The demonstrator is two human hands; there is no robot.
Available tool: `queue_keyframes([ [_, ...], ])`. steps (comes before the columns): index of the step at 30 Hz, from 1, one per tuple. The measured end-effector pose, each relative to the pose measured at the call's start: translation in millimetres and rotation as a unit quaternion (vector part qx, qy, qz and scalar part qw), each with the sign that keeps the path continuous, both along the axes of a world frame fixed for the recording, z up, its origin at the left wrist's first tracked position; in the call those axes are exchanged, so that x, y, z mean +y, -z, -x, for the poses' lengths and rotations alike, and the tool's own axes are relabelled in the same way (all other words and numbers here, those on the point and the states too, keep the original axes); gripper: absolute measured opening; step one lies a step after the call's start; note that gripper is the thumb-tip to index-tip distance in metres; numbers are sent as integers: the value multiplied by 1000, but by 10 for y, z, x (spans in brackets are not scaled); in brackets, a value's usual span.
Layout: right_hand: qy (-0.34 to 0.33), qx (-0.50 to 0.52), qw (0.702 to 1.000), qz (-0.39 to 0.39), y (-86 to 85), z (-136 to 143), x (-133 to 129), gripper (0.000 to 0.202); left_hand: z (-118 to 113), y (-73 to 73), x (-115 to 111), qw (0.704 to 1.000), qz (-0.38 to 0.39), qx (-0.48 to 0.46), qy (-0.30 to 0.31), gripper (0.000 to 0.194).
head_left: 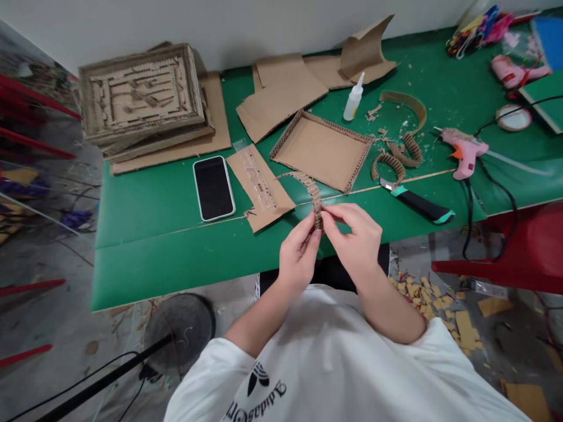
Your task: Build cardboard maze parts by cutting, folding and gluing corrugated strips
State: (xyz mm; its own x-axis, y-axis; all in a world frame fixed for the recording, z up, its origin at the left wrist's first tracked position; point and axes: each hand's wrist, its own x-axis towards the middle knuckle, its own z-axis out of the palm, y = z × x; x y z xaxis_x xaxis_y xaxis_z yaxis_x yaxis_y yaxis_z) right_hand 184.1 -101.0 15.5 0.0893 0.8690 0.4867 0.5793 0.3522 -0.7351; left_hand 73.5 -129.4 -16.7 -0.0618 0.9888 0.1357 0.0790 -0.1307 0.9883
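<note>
A curved strip of corrugated cardboard [312, 186] is pinched at its lower end between my two hands. My left hand [299, 252] grips it from the left, and my right hand [357, 237] closes on it from the right. The strip's free end arcs up and left, over a cardboard piece with a plastic stencil [260, 186]. Just beyond my hands lies a shallow cardboard tray [323, 149] with ridged edges. To the right, a utility knife [420, 204] with a black and teal handle rests near curled cardboard strips [389, 167].
A phone [214, 187] lies left of the stencil. Stacked cardboard panels [141, 97] stand at the back left. Behind the tray are loose cardboard sheets [281, 94] and a glue bottle [353, 101]. A pink glue gun [464, 149] with a cord sits right, near a red stool [528, 249].
</note>
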Motion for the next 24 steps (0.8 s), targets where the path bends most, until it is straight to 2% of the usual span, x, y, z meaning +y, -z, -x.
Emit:
queue_keyframes([
  [7, -16, 96, 991, 95, 2, -13, 13, 12, -18, 51, 63, 974, -156, 160, -27, 41],
  [14, -11, 143, 982, 121, 60, -32, 50, 12, -54, 113, 104, 942, -221, 249, -40, 50],
  [18, 8, 160, 979, 129, 106, -34, 77, 10, -76, 143, 122, 930, -252, 264, -42, 51],
  [21, 4, 169, 976, 134, 118, -48, 78, 9, -97, 134, 114, 937, -240, 249, -37, 48],
  [24, 1, 146, 982, 116, 106, -57, 63, 10, -115, 103, 98, 970, -155, 185, -26, 42],
])
